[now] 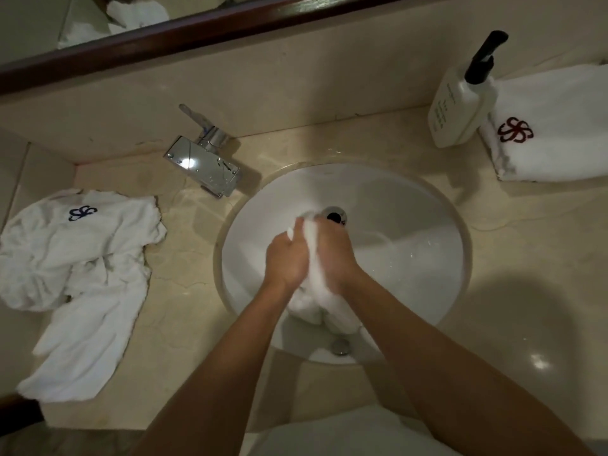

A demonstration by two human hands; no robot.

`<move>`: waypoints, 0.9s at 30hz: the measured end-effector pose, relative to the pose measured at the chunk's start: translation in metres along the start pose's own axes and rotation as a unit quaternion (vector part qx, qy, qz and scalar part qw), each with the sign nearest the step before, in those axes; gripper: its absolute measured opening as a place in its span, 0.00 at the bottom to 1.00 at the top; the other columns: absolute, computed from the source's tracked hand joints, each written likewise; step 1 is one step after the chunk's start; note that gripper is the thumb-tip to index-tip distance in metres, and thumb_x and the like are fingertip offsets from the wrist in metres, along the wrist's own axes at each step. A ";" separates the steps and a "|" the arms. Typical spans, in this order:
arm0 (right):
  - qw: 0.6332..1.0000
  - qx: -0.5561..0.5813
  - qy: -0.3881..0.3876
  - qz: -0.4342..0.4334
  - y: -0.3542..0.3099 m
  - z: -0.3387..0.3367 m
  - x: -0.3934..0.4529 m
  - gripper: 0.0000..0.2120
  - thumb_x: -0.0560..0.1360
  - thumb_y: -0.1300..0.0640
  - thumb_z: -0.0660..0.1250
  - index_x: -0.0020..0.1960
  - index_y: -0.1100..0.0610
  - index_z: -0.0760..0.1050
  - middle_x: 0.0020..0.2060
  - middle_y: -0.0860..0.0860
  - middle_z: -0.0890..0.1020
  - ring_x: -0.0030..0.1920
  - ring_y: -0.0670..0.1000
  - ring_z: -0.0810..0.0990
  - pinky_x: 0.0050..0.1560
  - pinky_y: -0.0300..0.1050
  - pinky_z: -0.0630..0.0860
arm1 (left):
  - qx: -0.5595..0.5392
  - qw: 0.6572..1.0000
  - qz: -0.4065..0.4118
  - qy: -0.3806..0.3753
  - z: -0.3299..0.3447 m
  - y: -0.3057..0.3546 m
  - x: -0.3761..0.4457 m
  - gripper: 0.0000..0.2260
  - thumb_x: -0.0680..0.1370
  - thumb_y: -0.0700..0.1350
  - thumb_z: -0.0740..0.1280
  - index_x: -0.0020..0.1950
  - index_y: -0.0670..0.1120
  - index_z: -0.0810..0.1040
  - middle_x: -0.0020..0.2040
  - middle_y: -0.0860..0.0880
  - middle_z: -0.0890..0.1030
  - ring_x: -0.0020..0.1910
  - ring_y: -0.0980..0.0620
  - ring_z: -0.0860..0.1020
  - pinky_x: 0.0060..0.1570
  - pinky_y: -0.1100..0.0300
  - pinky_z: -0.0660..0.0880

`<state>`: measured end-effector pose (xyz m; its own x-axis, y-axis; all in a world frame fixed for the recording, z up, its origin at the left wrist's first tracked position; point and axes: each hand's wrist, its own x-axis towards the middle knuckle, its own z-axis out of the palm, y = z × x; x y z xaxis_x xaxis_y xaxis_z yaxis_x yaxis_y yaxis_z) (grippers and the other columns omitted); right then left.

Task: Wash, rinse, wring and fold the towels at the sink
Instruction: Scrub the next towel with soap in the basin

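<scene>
Two hands are pressed together over the round white sink (411, 205), with a bunched white towel (314, 258) squeezed between the palms. The left hand (286, 255) and the right hand (335, 251) both curl round the cloth, so only a narrow strip of it shows between them; a small tuft pokes out past the fingertips and a thicker wad hangs out below the wrists, toward the near rim of the basin. How the fingers lie on the far side of the towel is hidden.

Just beyond the fingertips is the drain (335, 216), partly covered by the towel's top end. Below the wrists a small metal fitting (340, 347) shows on the basin's near wall. To the right of the grip some water glints in the bowl.

Up and to the left of the hands stands a chrome faucet (204, 159), its spout not reaching over the grip. Farther left a crumpled white towel with a blue logo (82, 258) sprawls on the beige marble counter (184, 324). Up and to the right stands a white pump bottle (460, 106), its print too small to read, touching a folded white towel with a red logo (552, 126) that the frame's edge cuts off. A mirror's dark frame (204, 28) runs along the top.
</scene>
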<state>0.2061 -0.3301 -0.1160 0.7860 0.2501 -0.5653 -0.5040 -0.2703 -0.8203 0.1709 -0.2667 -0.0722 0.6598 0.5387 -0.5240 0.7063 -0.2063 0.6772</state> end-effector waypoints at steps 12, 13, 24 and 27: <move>0.820 0.535 0.064 0.193 0.024 -0.073 0.021 0.15 0.80 0.47 0.64 0.46 0.57 0.81 0.42 0.59 0.84 0.45 0.58 0.82 0.53 0.53 0.77 | -0.313 0.946 -0.081 -0.039 -0.016 -0.032 -0.017 0.10 0.74 0.44 0.64 0.41 0.39 0.79 0.38 0.45 0.81 0.38 0.46 0.79 0.41 0.57 0.75; 0.800 0.564 0.043 0.202 0.034 -0.082 0.010 0.09 0.79 0.51 0.69 0.44 0.56 0.80 0.42 0.58 0.82 0.45 0.56 0.80 0.52 0.52 0.75 | -0.432 0.891 -0.120 -0.069 -0.021 -0.038 -0.016 0.11 0.75 0.41 0.60 0.44 0.38 0.80 0.40 0.43 0.82 0.41 0.45 0.81 0.46 0.57 0.77; 0.800 0.555 -0.078 0.213 0.053 -0.083 -0.062 0.31 0.81 0.38 0.56 0.68 0.62 0.76 0.65 0.62 0.79 0.66 0.61 0.77 0.71 0.58 0.70 | -0.494 0.769 -0.269 -0.304 -0.021 -0.047 -0.031 0.24 0.79 0.57 0.65 0.66 0.42 0.78 0.64 0.41 0.79 0.62 0.42 0.78 0.67 0.48 0.71; 0.833 0.531 -0.053 0.145 0.031 -0.083 -0.051 0.32 0.81 0.36 0.50 0.57 0.57 0.85 0.58 0.57 0.83 0.59 0.57 0.83 0.62 0.54 0.78 | -0.339 0.858 -0.280 -0.265 -0.010 -0.048 -0.028 0.20 0.75 0.50 0.72 0.62 0.39 0.81 0.57 0.41 0.82 0.52 0.45 0.81 0.56 0.54 0.78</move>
<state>0.1805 -0.4283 -0.1053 0.5678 0.4130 -0.7121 -0.7445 0.6267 -0.2301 0.1160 -0.2636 -0.0849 0.4171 -0.0865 -0.9047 0.7579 0.5825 0.2937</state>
